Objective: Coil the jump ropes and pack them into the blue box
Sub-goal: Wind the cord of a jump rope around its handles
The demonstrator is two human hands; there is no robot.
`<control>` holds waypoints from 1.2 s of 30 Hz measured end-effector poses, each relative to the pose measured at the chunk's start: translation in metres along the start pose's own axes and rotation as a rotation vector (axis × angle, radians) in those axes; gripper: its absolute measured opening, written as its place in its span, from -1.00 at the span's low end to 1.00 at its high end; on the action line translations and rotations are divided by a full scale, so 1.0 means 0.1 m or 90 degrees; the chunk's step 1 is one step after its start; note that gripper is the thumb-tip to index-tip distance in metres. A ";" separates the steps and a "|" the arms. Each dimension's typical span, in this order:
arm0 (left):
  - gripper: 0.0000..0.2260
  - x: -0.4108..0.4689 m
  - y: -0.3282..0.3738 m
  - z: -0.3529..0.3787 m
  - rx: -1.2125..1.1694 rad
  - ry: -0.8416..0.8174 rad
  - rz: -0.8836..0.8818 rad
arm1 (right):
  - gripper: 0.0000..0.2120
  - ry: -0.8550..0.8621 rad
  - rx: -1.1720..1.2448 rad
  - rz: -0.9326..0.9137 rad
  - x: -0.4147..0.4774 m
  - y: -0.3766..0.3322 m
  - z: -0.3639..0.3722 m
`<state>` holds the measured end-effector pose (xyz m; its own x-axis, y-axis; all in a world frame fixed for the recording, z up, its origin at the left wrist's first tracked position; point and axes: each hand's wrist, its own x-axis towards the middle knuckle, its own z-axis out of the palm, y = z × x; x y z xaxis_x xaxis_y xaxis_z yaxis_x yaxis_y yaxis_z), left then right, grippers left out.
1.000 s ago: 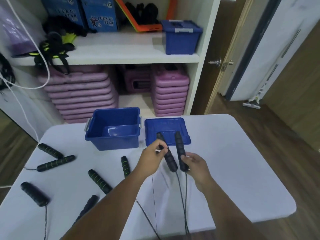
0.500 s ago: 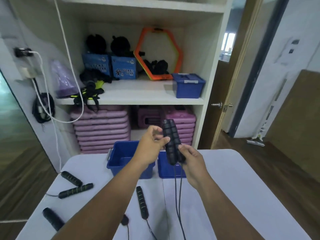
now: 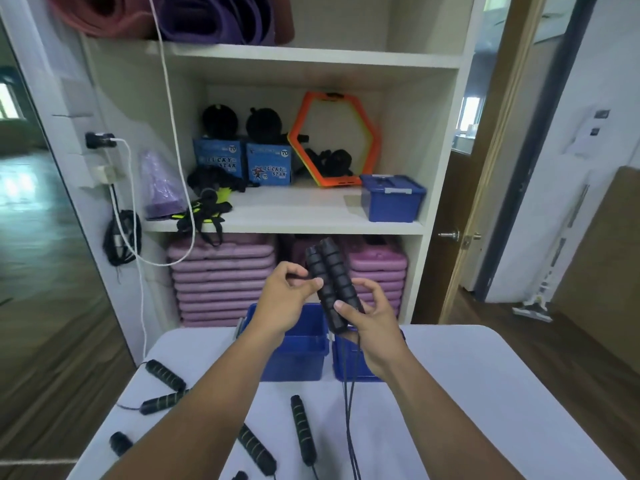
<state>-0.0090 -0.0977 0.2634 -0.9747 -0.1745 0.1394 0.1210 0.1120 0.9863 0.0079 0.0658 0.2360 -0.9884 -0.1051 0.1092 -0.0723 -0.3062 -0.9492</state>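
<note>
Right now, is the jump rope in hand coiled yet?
Not coiled: its cord hangs straight down from the two handles that the right hand grips.

I see a white table (image 3: pixel 485 393) with rounded corners. At its far edge sits an open blue box (image 3: pixel 298 355), with a blue lid (image 3: pixel 337 362) lying flat just to its right. Several black foam jump rope handles (image 3: pixel 303 429) lie scattered across the table's left and near side.

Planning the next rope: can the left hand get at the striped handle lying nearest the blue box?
Probably yes: the striped handle lies uncovered on the table below the left hand, and the right hand grips the black handles.
</note>
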 end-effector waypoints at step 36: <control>-0.88 0.16 0.13 -0.25 -0.237 -0.123 -0.103 | -0.70 -0.117 -0.211 0.025 0.24 -0.36 0.05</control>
<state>-0.0183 -0.1232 0.2806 -0.9996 0.0296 -0.0036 -0.0114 -0.2679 0.9634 -0.0127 0.0695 0.2739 -0.9531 -0.2878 0.0935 -0.1041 0.0216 -0.9943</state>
